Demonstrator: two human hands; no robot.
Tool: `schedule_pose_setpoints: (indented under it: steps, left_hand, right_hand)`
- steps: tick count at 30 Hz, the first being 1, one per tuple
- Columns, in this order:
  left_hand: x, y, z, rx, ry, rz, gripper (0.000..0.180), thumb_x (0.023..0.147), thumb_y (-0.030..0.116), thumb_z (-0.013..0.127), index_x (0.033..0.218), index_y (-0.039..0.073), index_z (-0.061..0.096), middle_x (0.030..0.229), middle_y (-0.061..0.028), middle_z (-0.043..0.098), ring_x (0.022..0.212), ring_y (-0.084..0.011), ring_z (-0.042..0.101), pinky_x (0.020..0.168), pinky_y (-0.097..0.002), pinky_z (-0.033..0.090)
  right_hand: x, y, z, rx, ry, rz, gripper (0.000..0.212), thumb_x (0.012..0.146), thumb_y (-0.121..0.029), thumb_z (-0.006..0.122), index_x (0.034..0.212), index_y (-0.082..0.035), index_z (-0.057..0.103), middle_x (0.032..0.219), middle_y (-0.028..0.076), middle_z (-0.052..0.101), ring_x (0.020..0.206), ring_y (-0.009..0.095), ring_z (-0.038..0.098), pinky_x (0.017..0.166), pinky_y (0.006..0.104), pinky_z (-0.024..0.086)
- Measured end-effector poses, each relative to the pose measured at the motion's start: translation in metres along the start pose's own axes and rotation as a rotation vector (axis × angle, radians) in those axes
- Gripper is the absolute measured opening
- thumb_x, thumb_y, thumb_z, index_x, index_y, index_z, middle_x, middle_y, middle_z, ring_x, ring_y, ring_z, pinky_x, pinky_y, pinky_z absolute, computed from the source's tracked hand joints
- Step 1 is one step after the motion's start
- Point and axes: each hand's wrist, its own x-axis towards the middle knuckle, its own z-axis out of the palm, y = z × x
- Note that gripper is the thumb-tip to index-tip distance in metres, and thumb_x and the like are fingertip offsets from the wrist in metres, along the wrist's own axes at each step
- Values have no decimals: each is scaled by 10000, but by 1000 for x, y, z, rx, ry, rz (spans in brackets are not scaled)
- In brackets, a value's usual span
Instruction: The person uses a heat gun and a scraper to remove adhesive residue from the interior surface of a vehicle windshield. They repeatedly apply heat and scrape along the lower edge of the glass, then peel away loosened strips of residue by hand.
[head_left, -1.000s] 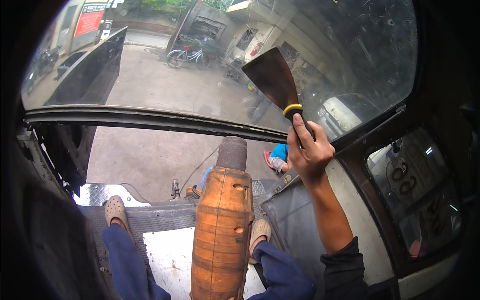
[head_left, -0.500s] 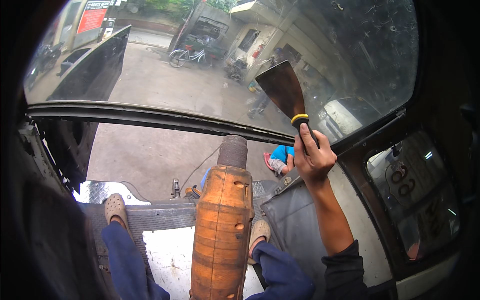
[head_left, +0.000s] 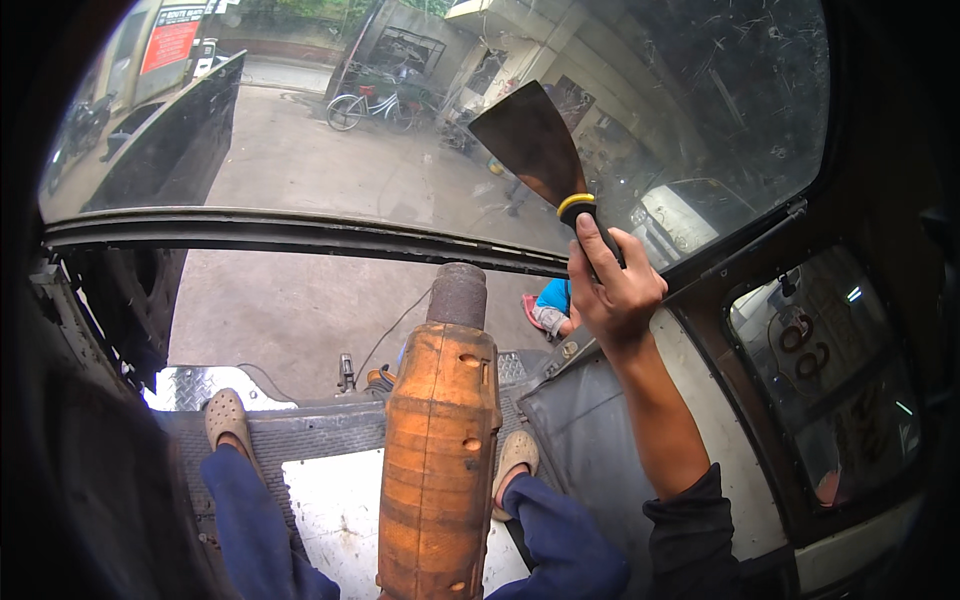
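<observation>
My right hand (head_left: 622, 285) is closed round the black handle of a putty knife (head_left: 533, 148) with a yellow collar. Its wide, dark blade points up and to the left in front of the windshield glass (head_left: 310, 150). Whether the blade touches the glass I cannot tell. A worn orange heat gun (head_left: 440, 420) rises from the lower edge at the middle, its dark metal nozzle pointing up toward the frame bar below the glass. Whatever holds the heat gun lies below the picture, and my left hand does not show.
A black frame bar (head_left: 300, 232) runs under the glass. Below it my feet in beige clogs stand on a ribbed step (head_left: 340, 430) beside a white panel (head_left: 330, 500). Outside, a person in blue (head_left: 553, 300) is partly hidden behind my right hand. A small side window (head_left: 825, 370) is at right.
The putty knife and my right hand have shifted a little left and up. The heat gun's nozzle sits slightly higher and farther left, and the whole view has shifted slightly.
</observation>
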Motion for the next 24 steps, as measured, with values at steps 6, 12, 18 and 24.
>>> schedule_pose_setpoints:
  steps: [6, 12, 18, 24]
  left_hand:
    - [-4, -4, 2, 25, 3, 14, 550, 905, 304, 582, 1331, 36, 359, 1075, -188, 550, 926, -267, 613, 793, -358, 530]
    - [-4, -3, 1, 26, 8, 20, 546, 903, 295, 589, 1327, 34, 363, 1069, -185, 553, 921, -265, 612, 793, -354, 528]
    - [-3, 4, -1, 41, 22, 28, 542, 902, 285, 596, 1322, 32, 367, 1063, -181, 556, 916, -262, 612, 793, -350, 526]
    - [-4, 4, 1, 51, 26, 26, 538, 900, 276, 603, 1318, 31, 371, 1058, -178, 559, 912, -260, 612, 793, -346, 525]
  right_hand:
    - [-3, -8, -1, 51, 87, -8, 366, 700, -65, 776, 1056, -135, 733, 778, 82, 607, 488, 175, 556, 440, 274, 462]
    - [-4, -10, 3, 27, 41, 6, 391, 709, -59, 770, 1088, -143, 722, 782, 73, 604, 490, 168, 554, 440, 270, 458]
    - [-8, -18, 1, 53, 21, 89, 396, 709, -59, 769, 1094, -132, 720, 792, 75, 612, 503, 166, 563, 455, 277, 467]
    - [-13, -28, 8, 100, 70, 151, 397, 725, -54, 759, 1112, -131, 714, 803, 75, 621, 526, 157, 576, 467, 281, 471]
